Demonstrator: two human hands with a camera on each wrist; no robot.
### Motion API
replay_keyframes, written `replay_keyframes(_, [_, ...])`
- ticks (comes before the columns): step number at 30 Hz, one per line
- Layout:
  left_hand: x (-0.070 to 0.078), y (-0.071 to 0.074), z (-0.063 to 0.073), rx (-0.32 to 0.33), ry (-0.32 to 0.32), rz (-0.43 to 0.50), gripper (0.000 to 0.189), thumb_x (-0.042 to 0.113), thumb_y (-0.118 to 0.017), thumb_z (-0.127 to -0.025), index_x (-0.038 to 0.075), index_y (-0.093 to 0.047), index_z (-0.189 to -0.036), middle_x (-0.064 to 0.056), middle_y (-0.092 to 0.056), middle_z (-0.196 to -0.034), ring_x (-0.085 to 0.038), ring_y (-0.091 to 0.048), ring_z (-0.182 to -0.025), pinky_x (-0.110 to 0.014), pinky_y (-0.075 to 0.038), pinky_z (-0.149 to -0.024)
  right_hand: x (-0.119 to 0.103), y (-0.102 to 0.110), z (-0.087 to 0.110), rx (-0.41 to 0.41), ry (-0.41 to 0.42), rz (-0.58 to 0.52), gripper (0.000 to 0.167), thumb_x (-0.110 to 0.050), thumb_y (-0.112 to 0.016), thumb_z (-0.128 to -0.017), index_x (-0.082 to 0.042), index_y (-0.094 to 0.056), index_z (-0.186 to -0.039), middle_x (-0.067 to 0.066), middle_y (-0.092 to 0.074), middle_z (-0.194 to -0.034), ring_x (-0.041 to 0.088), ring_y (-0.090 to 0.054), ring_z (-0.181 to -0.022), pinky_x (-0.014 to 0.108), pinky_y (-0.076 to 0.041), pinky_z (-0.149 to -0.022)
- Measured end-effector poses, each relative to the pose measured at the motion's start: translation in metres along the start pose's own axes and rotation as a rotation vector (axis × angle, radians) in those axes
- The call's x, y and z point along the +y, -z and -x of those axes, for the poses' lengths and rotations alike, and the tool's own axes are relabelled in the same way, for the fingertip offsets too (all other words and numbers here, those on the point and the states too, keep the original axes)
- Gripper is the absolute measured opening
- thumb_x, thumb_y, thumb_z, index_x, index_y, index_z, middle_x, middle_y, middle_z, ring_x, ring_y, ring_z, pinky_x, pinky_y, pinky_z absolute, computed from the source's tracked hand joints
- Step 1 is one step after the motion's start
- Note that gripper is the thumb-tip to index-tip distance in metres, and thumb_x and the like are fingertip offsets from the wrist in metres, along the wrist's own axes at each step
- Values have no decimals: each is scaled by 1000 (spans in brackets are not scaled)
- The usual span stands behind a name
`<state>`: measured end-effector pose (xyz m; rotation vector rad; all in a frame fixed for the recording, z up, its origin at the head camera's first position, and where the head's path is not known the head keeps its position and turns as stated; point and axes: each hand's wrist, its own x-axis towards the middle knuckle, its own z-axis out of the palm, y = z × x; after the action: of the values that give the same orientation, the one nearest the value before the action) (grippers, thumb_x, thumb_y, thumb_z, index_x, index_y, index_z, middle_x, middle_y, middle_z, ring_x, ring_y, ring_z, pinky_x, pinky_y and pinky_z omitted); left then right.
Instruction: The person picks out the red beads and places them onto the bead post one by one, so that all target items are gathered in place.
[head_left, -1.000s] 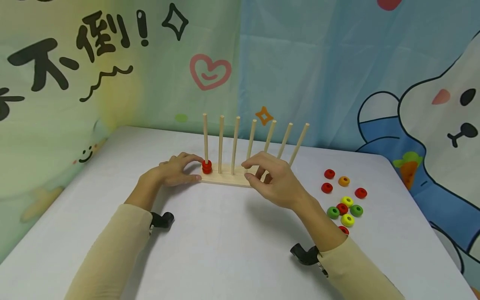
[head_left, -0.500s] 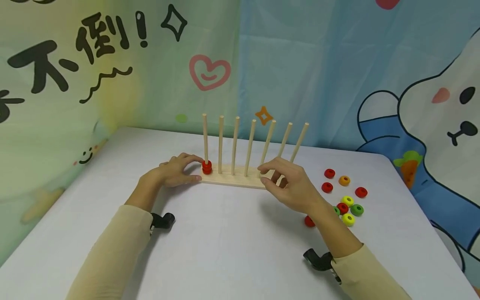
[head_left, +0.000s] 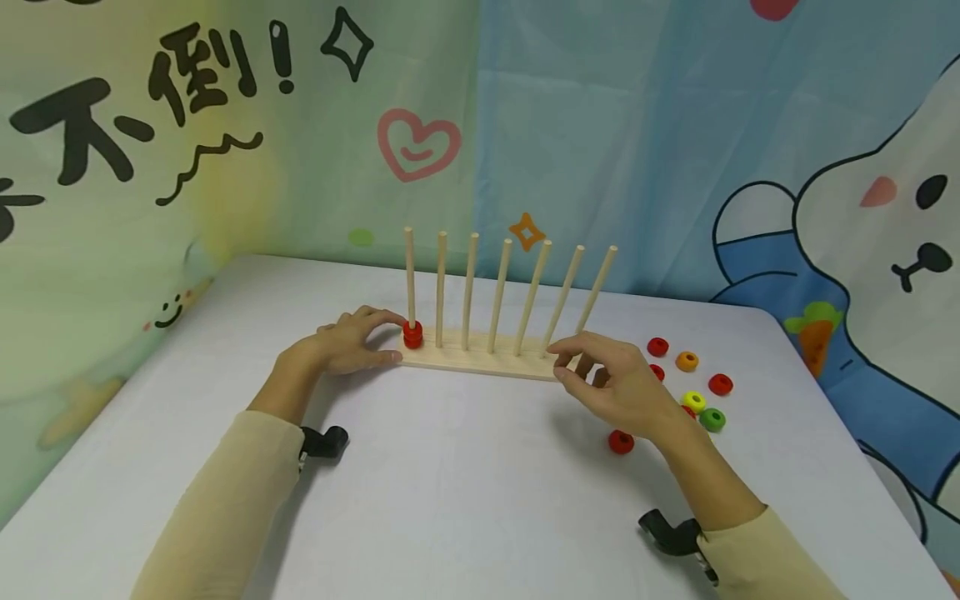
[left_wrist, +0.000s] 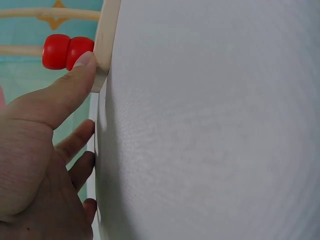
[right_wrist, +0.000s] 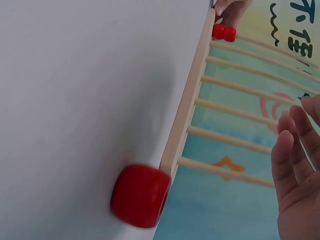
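Wood, head view: pale peg rack (head_left: 480,362) with seven upright pegs stands on the white table (head_left: 450,500), between the two hands.
Left hand, head view: left hand (head_left: 341,342) rests against the rack's left end, thumb along its front edge, fingers relaxed, gripping nothing.
Red rings, head view: two red rings (head_left: 412,334) sit stacked at the foot of the first peg, just off the left fingertips.
Right hand, head view: right hand (head_left: 618,379) hovers at the rack's right end, fingers loosely curled, holding nothing.
Loose rings, head view: just right of the right hand lie loose rings (head_left: 693,392); seven show, partly hidden by the hand: four red, one orange, one yellow, one green. One red ring (head_left: 621,442) lies by the wrist.
Room, head view: bare table lies wide open on the near side of both hands; the table's back edge runs behind the rack.
Left wrist view: thumb (left_wrist: 70,85) presses the rack's corner (left_wrist: 102,60), the two red rings (left_wrist: 65,51) just beyond it.
Right wrist view: open fingers (right_wrist: 295,160) hang clear of the pegs; a blurred red ring (right_wrist: 141,196) lies against the rack's base (right_wrist: 187,107).
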<state>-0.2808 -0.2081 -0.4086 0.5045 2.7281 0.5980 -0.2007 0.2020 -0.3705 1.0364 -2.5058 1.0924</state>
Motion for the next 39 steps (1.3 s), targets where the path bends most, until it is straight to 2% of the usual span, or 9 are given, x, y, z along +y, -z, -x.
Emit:
replay_keyframes(12, [2, 2, 1, 0, -3, 7, 64, 53, -66, -96, 33, -43, -153, -16, -34, -160, -44, -40, -136, -77, -27, -106, 5, 14, 15, -96, -110, 69, 33, -9, -75, -92, -24, -68, -122, -9, -69, -105, 7, -63, -80, 29, -57, -63])
replay_keyframes(24, [3, 5, 0, 4, -4, 1, 64, 54, -66, -95, 34, -44, -152, -15, -34, -160, -43, -40, -136, -76, -28, -107, 12, 28, 26, -130, -124, 66, 33, -6, -77, -91, -18, -69, -121, -8, -68, -103, 7, -63, -79, 29, -57, -61])
replay_keyframes(28, [1, 4, -1, 4, -4, 2, 65, 54, -66, -95, 34, -43, -152, -16, -34, -160, -43, -40, -135, -77, -27, -106, 14, 30, 29, -157, -139, 71, 33, -9, -78, -90, -16, -69, -121, -2, -69, -104, 8, -64, -81, 29, -58, -63])
replay_keyframes(36, [-1, -1, 2, 8, -4, 8, 64, 54, -66, -95, 35, -44, -152, -15, -36, -159, -41, -41, -134, -75, -29, -106, 19, 30, 41, -178, -178, 75, 32, -16, -80, -90, -24, -69, -119, 1, -70, -104, 6, -65, -82, 28, -58, -64])
replay_keyframes(39, [-1, -1, 2, 14, -5, 4, 64, 53, -67, -95, 34, -44, -152, -15, -36, -159, -42, -42, -133, -75, -29, -106, 20, 31, 43, -181, -196, 88, 33, -17, -82, -89, -24, -69, -119, 1, -70, -104, 5, -65, -81, 28, -58, -64])
